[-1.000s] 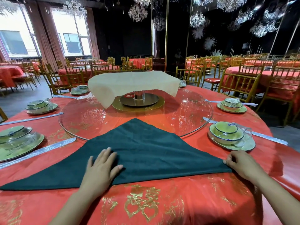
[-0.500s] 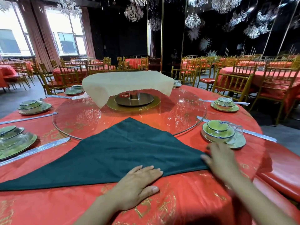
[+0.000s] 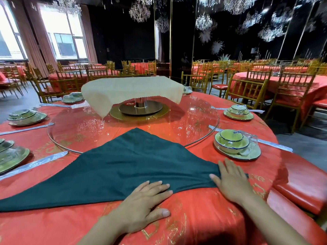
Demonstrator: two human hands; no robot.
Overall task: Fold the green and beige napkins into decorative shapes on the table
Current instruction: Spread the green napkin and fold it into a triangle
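Note:
A dark green napkin (image 3: 127,165), folded into a wide triangle, lies flat on the red tablecloth (image 3: 203,218) with its apex over the glass turntable's near rim. My left hand (image 3: 143,200) lies palm down on the napkin's near edge, fingers spread. My right hand (image 3: 230,181) rests flat on the napkin's right corner, covering its tip. A beige napkin (image 3: 131,91) is draped over a stand at the middle of the turntable, untouched.
A glass turntable (image 3: 194,124) fills the table's middle. Wrapped green bowl-and-plate sets stand at the right (image 3: 235,144), far right (image 3: 238,112) and left (image 3: 10,152), with wrapped chopsticks (image 3: 33,163) beside them. A red chair seat (image 3: 304,188) is at the right.
My left hand slid right along the napkin's near edge, toward the right corner. My right hand moved from the corner's tip onto it, flat. The view shifted slightly.

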